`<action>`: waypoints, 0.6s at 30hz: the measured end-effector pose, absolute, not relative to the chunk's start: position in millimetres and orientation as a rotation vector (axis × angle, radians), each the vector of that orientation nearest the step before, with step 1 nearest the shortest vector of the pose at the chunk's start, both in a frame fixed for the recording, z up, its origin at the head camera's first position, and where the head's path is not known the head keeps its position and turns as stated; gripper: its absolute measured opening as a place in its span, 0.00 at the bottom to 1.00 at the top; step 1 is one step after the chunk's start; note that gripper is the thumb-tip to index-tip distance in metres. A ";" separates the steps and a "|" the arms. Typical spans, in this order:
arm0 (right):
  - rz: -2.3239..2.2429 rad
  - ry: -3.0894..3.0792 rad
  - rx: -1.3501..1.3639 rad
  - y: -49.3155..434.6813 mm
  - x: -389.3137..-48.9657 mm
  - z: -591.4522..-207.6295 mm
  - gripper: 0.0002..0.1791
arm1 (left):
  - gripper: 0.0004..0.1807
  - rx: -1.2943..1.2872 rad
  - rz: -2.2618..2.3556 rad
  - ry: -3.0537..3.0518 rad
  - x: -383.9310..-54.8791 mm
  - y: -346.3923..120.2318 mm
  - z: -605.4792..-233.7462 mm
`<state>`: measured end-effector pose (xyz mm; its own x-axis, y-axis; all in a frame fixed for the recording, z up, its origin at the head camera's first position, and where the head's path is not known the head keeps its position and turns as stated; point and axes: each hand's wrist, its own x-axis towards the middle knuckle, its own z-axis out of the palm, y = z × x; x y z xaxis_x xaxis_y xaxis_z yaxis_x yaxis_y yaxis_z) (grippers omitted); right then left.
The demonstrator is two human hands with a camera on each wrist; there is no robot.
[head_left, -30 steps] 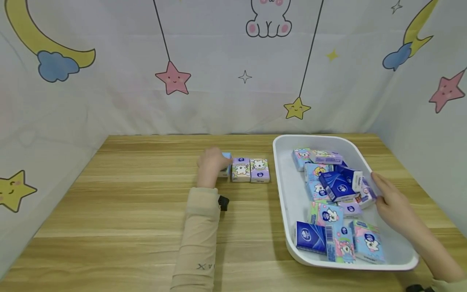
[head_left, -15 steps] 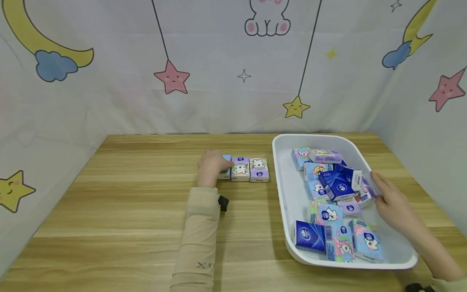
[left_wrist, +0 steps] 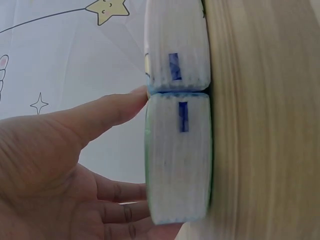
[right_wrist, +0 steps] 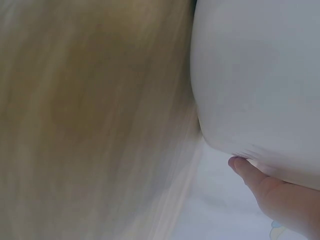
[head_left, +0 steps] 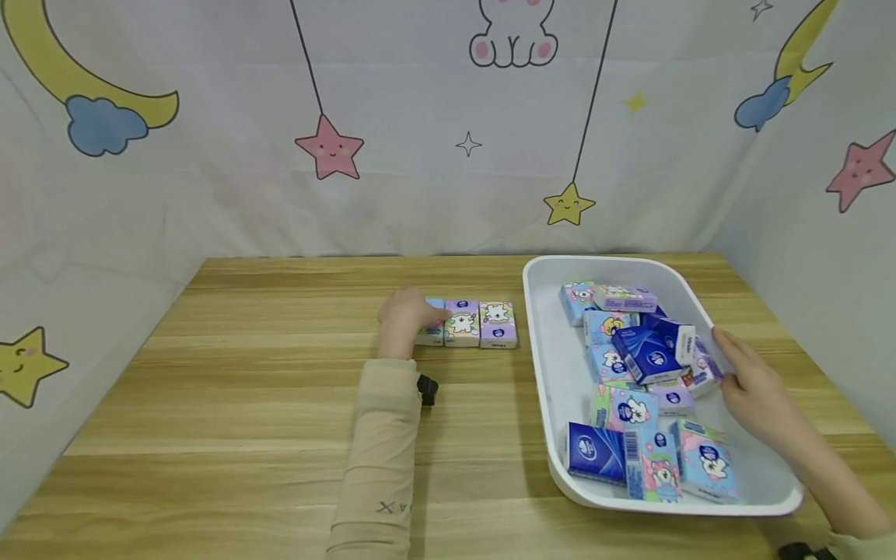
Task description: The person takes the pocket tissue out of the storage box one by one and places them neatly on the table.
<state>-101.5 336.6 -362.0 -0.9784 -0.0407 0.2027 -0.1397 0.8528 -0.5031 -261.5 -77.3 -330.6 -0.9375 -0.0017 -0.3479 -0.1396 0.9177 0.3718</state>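
My left hand (head_left: 404,315) holds a light-blue pocket tissue pack (head_left: 432,337) flat on the table. In the left wrist view, the thumb lies on its upper face near the seam, and the fingers are round its far side. That pack touches a purple-and-cream tissue pack (head_left: 462,324); a second purple-and-cream pack (head_left: 498,325) completes a side-by-side row. On the right, my right hand (head_left: 759,397) grips the side rim of a white plastic tub (head_left: 556,342), thumb over the inside. The right wrist view shows fingers (right_wrist: 250,175) against the tub's outer wall.
Several tissue packs lie jumbled in the tub, among them a dark-blue pack (head_left: 595,455) and a light-blue one (head_left: 705,463). The wooden table (head_left: 245,404) stretches to the left. A printed curtain (head_left: 434,210) closes off the back and sides.
The light-blue pack has slid slightly towards me and against its purple neighbour, its front edge now about level with the row. The right hand and tub stay put.
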 end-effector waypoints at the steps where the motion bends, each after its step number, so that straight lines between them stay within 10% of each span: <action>1: 0.791 -2.845 0.140 336.7 -101.6 -361.9 0.34 | 0.23 -0.101 0.567 2.735 -261.3 -77.1 -330.2; 18: 0.788 -2.834 0.152 336.9 -101.7 -362.6 0.34 | 0.27 -0.110 0.577 2.726 -260.5 -77.6 -329.8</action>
